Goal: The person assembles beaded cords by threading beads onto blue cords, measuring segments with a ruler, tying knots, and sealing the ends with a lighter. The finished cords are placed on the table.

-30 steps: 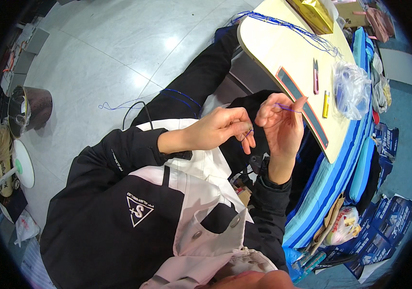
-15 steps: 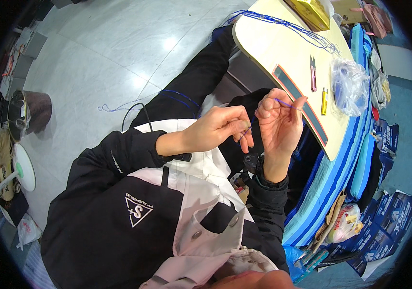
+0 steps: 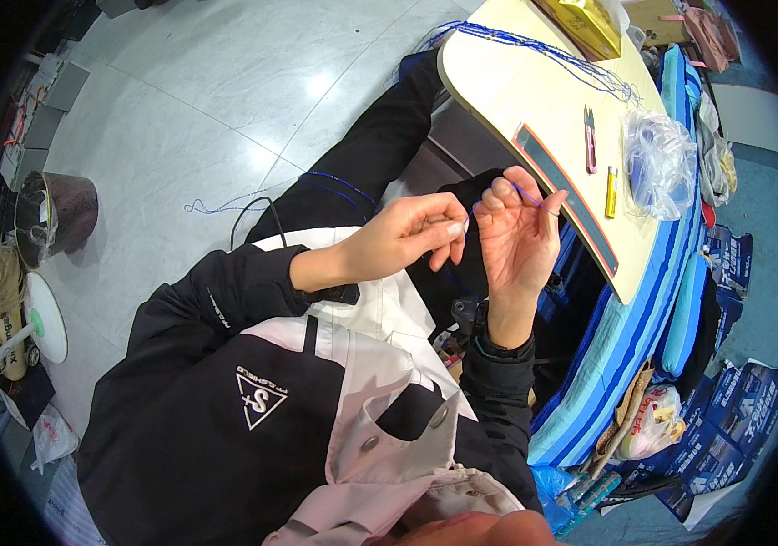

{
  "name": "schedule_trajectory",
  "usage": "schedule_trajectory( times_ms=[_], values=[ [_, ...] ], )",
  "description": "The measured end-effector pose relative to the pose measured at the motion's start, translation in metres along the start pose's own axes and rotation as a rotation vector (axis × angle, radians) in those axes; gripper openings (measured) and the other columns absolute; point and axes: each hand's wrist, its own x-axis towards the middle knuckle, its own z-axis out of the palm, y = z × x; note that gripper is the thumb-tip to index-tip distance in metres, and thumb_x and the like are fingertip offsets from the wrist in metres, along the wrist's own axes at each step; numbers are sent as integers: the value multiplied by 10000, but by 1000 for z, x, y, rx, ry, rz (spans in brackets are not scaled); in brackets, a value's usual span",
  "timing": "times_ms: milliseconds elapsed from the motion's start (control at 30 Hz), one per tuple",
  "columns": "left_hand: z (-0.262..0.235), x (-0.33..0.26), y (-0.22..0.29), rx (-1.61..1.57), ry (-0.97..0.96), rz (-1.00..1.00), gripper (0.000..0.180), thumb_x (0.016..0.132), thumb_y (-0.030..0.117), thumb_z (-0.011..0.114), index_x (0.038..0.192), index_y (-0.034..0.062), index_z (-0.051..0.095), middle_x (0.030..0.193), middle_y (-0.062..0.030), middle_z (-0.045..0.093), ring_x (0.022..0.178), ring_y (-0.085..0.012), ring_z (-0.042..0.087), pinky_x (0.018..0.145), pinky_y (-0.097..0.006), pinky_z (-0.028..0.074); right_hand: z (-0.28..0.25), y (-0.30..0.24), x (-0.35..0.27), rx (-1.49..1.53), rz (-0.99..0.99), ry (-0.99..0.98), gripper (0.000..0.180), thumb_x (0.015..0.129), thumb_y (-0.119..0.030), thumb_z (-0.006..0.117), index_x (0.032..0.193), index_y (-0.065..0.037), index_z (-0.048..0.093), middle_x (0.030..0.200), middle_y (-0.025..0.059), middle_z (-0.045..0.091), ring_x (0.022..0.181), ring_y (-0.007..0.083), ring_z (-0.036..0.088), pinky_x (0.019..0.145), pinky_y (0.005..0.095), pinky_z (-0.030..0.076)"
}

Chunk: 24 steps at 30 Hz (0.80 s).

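Observation:
A thin blue cord (image 3: 527, 196) runs across the fingers of my right hand (image 3: 518, 241), stretched from the curled index finger over to the thumb. The palm faces up, with the other fingers bent in. Just left of it, my left hand (image 3: 398, 237) is turned back-up, its thumb and fingertips pinched together where a short piece of the cord comes out. Another stretch of blue cord (image 3: 339, 187) lies in a loop over my dark trouser leg, trailing left above the floor.
On the pale table (image 3: 489, 82) at the right lie a bundle of blue cords (image 3: 544, 45), thread snips (image 3: 590, 141), a yellow lighter (image 3: 611, 191), a long dark strip with an orange edge (image 3: 566, 200) and a clear plastic bag (image 3: 660, 164). A bin (image 3: 70, 214) stands far left.
My left fingers have shifted their pinch and curled differently around the cord. My right hand has moved slightly left, its thumb still holding the cord out.

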Motion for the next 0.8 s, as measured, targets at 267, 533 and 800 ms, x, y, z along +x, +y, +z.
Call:
schedule_trajectory(
  times_ms=[267,533,800],
  values=[
    [-12,8,-4,-93,37,-13,98,904,111,482,900,21,520,858,-6,486,807,-85,486,757,-238,403,0,-10,-23,-457,-241,-90,597,961,-501,222,816,0,510,651,94,512,526,142,449,499,260,341],
    [-9,12,-13,774,142,269,56,822,45,499,818,-8,483,755,-115,451,716,-271,451,647,-336,379,20,-15,-29,-285,-550,-30,570,936,-547,259,704,-71,470,642,67,480,522,142,402,490,254,325],
    [-5,15,-11,905,254,389,30,806,28,496,798,2,485,753,-106,456,718,-251,440,658,-334,372,40,-8,-52,-599,-742,-671,588,954,-487,301,611,-53,502,568,95,540,430,148,430,424,261,389]
  ],
)
